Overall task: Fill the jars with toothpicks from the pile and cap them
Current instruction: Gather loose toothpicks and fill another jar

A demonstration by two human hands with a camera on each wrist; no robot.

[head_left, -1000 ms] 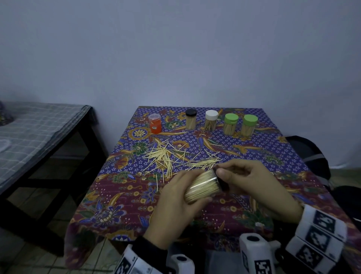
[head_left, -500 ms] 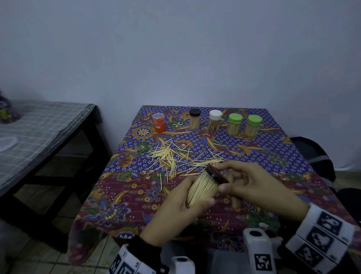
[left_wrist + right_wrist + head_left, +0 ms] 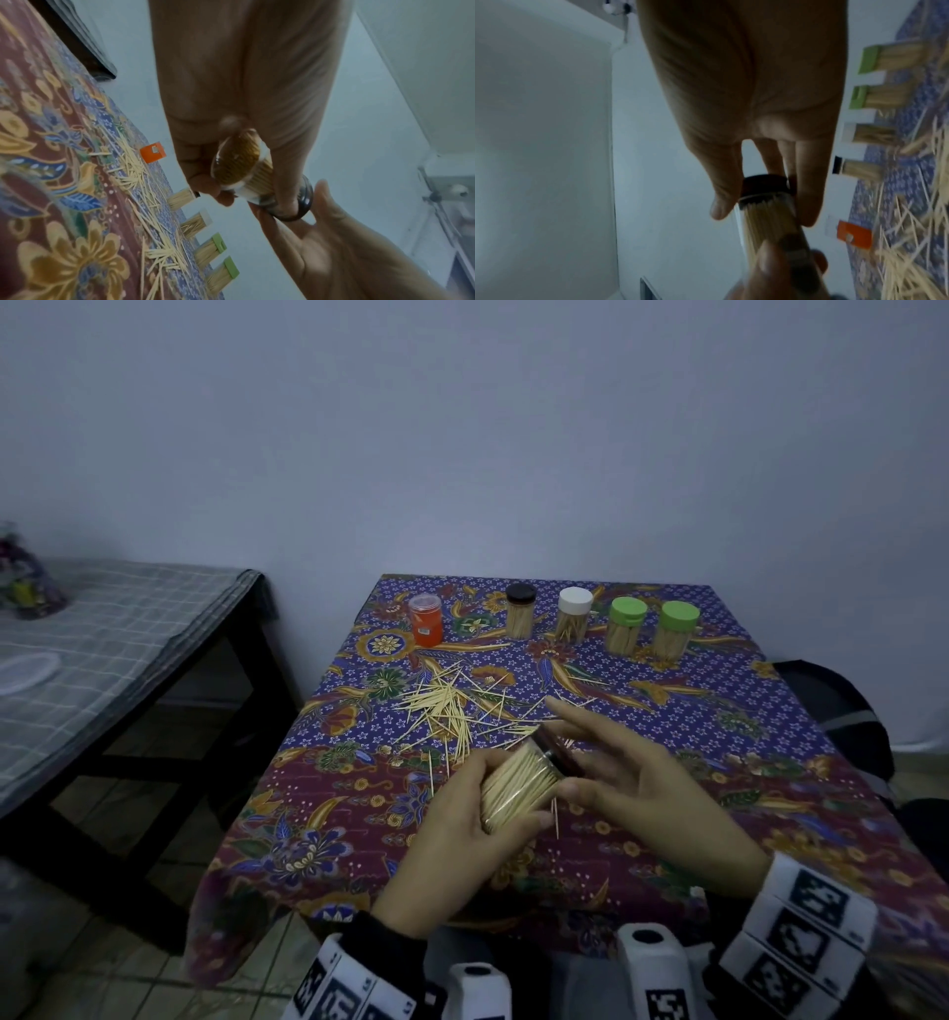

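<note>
A clear jar (image 3: pixel 518 785) packed full of toothpicks is held tilted in the lower middle of the head view, above the cloth. It is gripped by the left hand (image 3: pixel 462 855), with fingers and thumb curled round its body. A dark cap (image 3: pixel 557 752) sits on its upper right end. The right hand (image 3: pixel 631 783) is spread at the cap, fingers nearly straight, with the thumb and fingertips touching the cap's rim. In the blurred right wrist view it cannot be told whether the cap is fully closed.

Five jars are lined up along the far edge of the table (image 3: pixel 770 711), near the top of the cloth. From left to right there are an orange jar (image 3: pixel 426 621), a black-capped jar (image 3: pixel 520 612), a white-capped jar (image 3: pixel 574 615) and two green-capped jars (image 3: pixel 626 626) (image 3: pixel 678 629). Toothpicks are seen inside the four capped ones. What is in the orange jar cannot be seen.

A loose pile (image 3: pixel 452 706) of toothpicks is spread in the middle of the cloth, between the row and the hands. A few stray sticks lie just under the held jar.

Bare cloth is seen to the right of the pile and along the near edge at lower left. A second table (image 3: pixel 128 629) with a checked cover stands at the left of the frame, well apart, with floor between.
</note>
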